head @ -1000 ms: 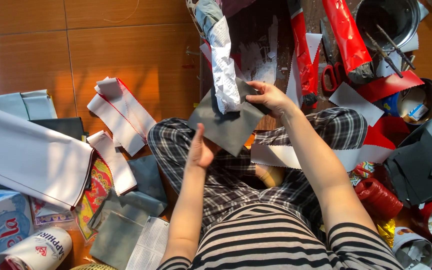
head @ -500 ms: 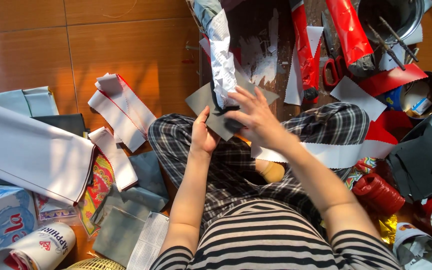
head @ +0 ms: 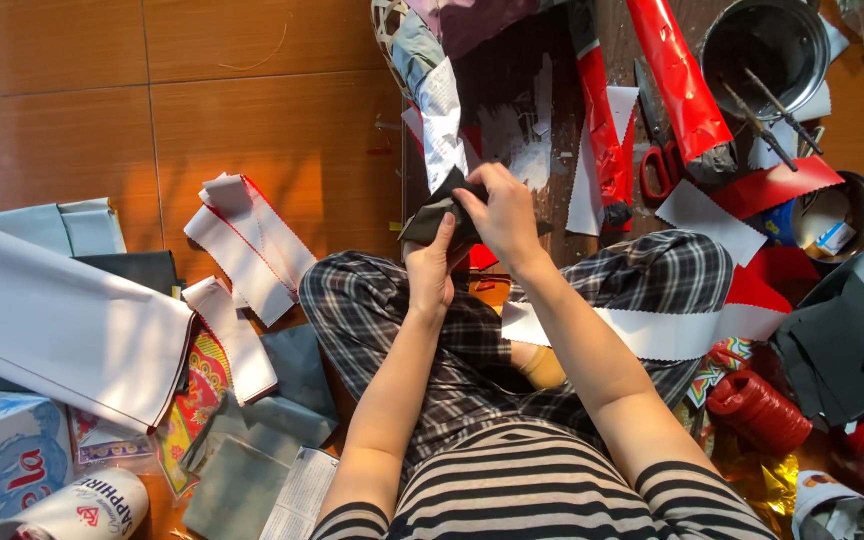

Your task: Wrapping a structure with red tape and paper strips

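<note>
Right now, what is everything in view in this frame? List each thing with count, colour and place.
dark grey sheet: one, folded small, held in both hands above the lap
grey-white wrapped roll: one, top centre, just above the hands
red foil rolls: two, top right of centre
scissors: one pair, red handles, between the red rolls
metal pot: one, dark inside, top right, sticks resting across it
white pinked strips: several, red-edged, left of the knee
large white sheet: one, far left
grey sheets: a few, bottom left
black sheets: a stack, far right
red ribbon spool: one, lower right
left hand: grips the sheet from below
right hand: pinches its top
</note>
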